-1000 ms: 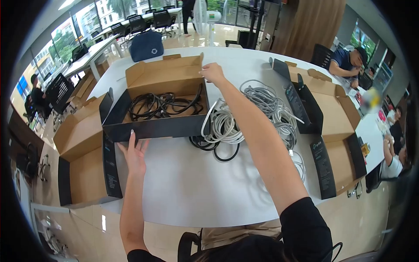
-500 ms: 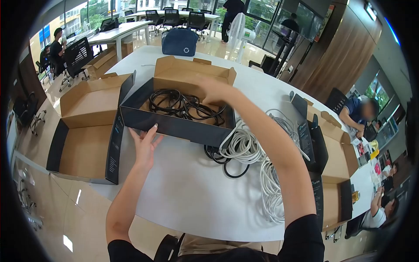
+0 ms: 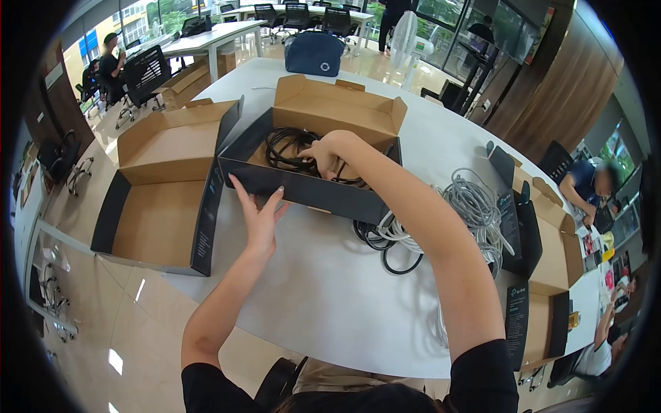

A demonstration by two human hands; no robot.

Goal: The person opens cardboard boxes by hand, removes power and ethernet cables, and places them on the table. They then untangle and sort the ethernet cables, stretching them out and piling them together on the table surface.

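Inside an open black box (image 3: 303,187) with a brown cardboard interior lies a tangle of black cable (image 3: 286,148). My right hand (image 3: 327,155) reaches down into the box, its bent fingers closed around part of the cable; some fingertips are hidden among the loops. Against the lower front wall of the box rests my left hand (image 3: 258,217), open, fingers spread. Just right of the box, coils of white cable (image 3: 399,230) and grey cable (image 3: 475,206) are heaped on the white table (image 3: 310,289), partly behind my right forearm. A black cable loop (image 3: 403,270) pokes out beside them.
A second open box (image 3: 155,224) stands at the left table edge. More open boxes (image 3: 544,255) line the right side. Behind is a blue bag (image 3: 315,54). A person (image 3: 585,186) sits at the far right; chairs and a fan (image 3: 405,38) stand beyond.
My right hand has come down from above the box into the black cable. My left hand stays at the front wall. The whole view has shifted, so things appear farther right.
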